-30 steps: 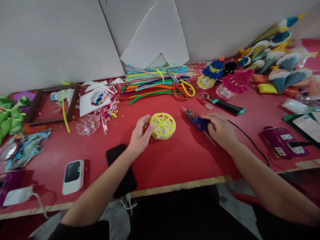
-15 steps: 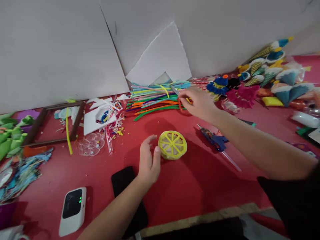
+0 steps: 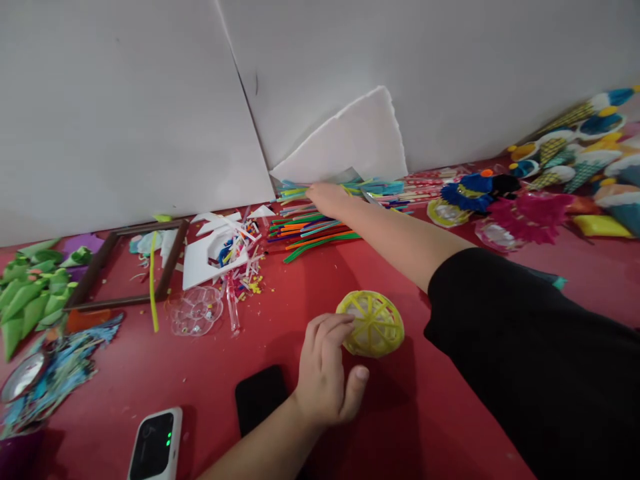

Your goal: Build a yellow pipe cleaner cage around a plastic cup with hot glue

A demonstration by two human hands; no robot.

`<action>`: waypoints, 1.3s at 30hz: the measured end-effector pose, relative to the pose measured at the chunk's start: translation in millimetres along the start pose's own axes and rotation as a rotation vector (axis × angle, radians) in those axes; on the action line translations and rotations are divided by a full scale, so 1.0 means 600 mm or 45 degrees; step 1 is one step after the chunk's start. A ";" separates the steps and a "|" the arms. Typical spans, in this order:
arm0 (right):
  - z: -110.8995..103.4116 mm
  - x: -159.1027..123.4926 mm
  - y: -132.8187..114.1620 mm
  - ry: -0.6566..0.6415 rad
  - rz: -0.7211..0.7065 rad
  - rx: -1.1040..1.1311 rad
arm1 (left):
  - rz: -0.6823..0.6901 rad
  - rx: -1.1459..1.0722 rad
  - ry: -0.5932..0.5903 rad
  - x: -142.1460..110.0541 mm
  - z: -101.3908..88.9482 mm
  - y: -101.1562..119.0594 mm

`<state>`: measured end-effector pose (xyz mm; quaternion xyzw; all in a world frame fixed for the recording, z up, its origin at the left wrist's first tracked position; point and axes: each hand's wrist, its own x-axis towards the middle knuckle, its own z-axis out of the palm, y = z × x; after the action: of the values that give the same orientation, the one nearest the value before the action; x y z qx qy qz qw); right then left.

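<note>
My left hand (image 3: 327, 367) is open, its thumb and fingers apart. Its fingertips are at the left rim of a round yellow piece with wheel-like spokes (image 3: 373, 325), which is tilted on the red table. Whether they press on it is hard to tell. My right hand (image 3: 327, 198) reaches to the back, over a pile of coloured pipe cleaners (image 3: 320, 233). Its fingers are hidden among them. A scissor blade (image 3: 370, 198) pokes out behind my right forearm; the handles are hidden.
Left of the pile lie white foam scraps (image 3: 200, 263), a clear plastic tray (image 3: 195, 312) and a brown frame (image 3: 95, 267). A black phone (image 3: 260, 397) and a white device (image 3: 156, 443) lie near me. Blue fringed craft (image 3: 470, 193) and small cones (image 3: 555, 157) are at right.
My right hand has left the scissors and moved left over the pipe cleaners. My left hand has turned palm down with its fingers toward the yellow piece, which is now tilted. The view has shifted.
</note>
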<state>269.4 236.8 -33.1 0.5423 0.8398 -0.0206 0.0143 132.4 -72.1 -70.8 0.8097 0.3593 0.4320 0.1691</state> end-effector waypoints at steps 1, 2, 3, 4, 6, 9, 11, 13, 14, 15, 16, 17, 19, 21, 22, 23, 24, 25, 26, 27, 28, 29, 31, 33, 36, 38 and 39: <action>0.003 -0.002 0.005 0.018 0.001 -0.007 | 0.020 0.003 -0.004 0.000 0.000 0.001; 0.006 -0.004 0.009 0.037 -0.002 -0.011 | 0.033 0.007 -0.003 0.000 0.000 0.001; 0.010 -0.005 0.014 0.056 -0.008 -0.012 | 0.038 0.011 0.002 0.000 -0.001 0.002; 0.013 -0.007 0.018 0.073 -0.015 -0.011 | 0.036 0.014 0.004 0.000 -0.001 0.002; 0.018 -0.009 0.025 0.088 -0.022 -0.004 | 0.024 0.017 0.011 0.001 0.000 0.001; 0.023 -0.007 0.031 0.076 -0.030 0.029 | 0.014 0.017 0.014 0.002 -0.001 0.000; 0.023 -0.005 0.033 0.067 -0.030 0.069 | 0.012 0.018 0.015 0.002 -0.001 -0.001; 0.020 -0.003 0.034 0.067 -0.014 0.126 | 0.013 0.013 0.019 0.002 -0.001 0.000; 0.018 -0.002 0.034 0.073 -0.002 0.162 | 0.014 0.010 0.021 0.001 -0.001 0.000; 0.015 -0.001 0.035 0.084 0.013 0.203 | 0.018 0.007 0.024 0.001 0.000 0.000; 0.011 -0.001 0.036 0.104 0.030 0.248 | 0.024 0.005 0.025 0.001 0.000 0.001; 0.007 -0.001 0.037 0.131 0.050 0.298 | 0.026 0.006 0.025 0.001 0.001 0.001; -0.004 -0.002 0.040 0.198 0.095 0.410 | 0.027 0.009 0.024 0.001 0.002 0.001; -0.017 -0.004 0.042 0.266 0.142 0.543 | 0.023 0.010 0.022 0.002 0.002 0.001; -0.025 -0.005 0.042 0.297 0.163 0.618 | 0.021 0.010 0.019 0.002 0.002 0.001; -0.033 -0.006 0.042 0.326 0.180 0.698 | 0.021 0.011 0.017 0.002 0.002 0.001; -0.043 -0.007 0.041 0.353 0.195 0.779 | 0.023 0.014 0.015 0.002 0.001 0.001; -0.054 -0.007 0.039 0.382 0.207 0.862 | 0.025 0.017 0.014 0.002 0.001 0.001; -0.067 -0.008 0.036 0.413 0.216 0.944 | 0.029 0.021 0.014 0.002 0.001 0.001; -0.082 -0.009 0.033 0.448 0.226 1.023 | 0.031 0.025 0.014 0.002 0.001 0.000; -0.099 -0.011 0.029 0.490 0.233 1.101 | 0.032 0.027 0.017 0.002 0.001 -0.001; -0.119 -0.014 0.024 0.540 0.243 1.177 | 0.033 0.029 0.020 0.001 0.002 -0.002; -0.165 -0.025 0.014 0.672 0.254 1.313 | 0.030 0.034 0.023 -0.001 0.004 -0.006; -0.215 -0.048 0.005 0.811 0.237 1.429 | 0.024 0.043 0.019 -0.003 0.007 -0.012; -0.280 -0.112 -0.010 0.915 0.187 1.561 | -0.020 0.062 -0.012 -0.006 0.015 -0.021; -0.303 -0.174 -0.020 0.872 0.147 1.645 | -0.070 0.070 -0.049 -0.008 0.021 -0.026; -0.306 -0.207 -0.025 0.806 0.098 1.758 | -0.093 0.072 -0.070 -0.008 0.025 -0.028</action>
<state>306.2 126.7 156.2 0.4371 0.5807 -0.3844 -0.5692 135.6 -63.8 -91.7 0.8120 0.3961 0.3927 0.1716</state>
